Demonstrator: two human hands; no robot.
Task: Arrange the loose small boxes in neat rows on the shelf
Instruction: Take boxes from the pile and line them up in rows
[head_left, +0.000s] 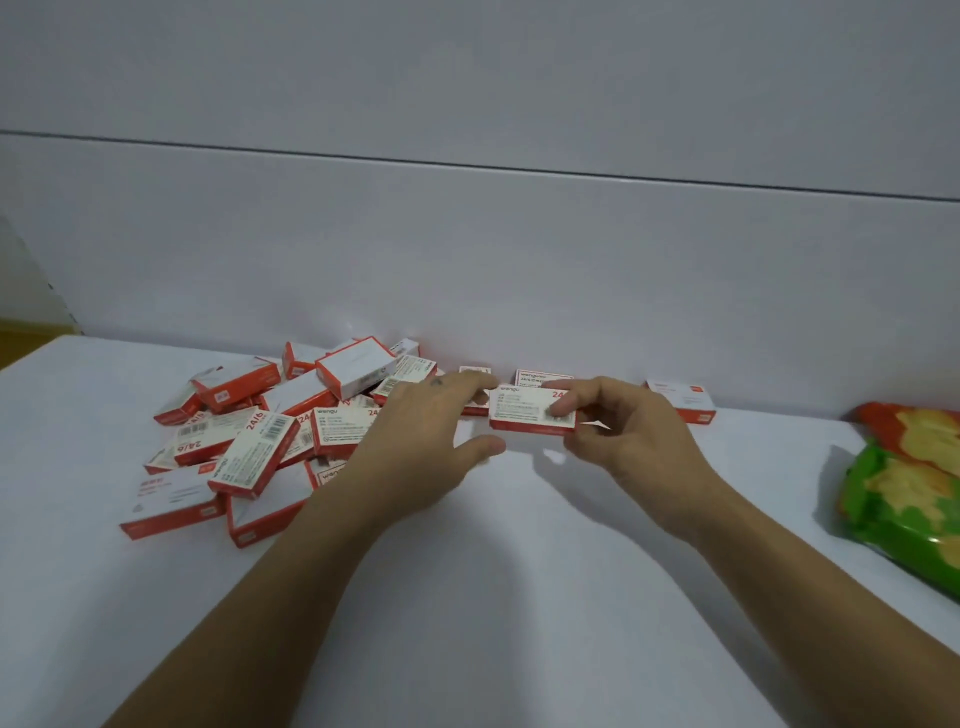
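Box (532, 413) pinched at right end by right hand (623, 431), kept level at frame centre near back wall, probably for lining up with placed boxes (543, 376) behind. Left hand (415, 431) spread, fingertip steadying left end. Loose pile (249, 431) heaped centre-left on shelf (519, 571).

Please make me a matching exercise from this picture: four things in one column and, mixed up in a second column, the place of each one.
1. pile
2. held box
3. bags
4. lone box

A. on the shelf, far right
B. heaped on the left
C. flat by the wall, between held box and bags
D. pinched in the right hand

Pairs: 1-B, 2-D, 3-A, 4-C
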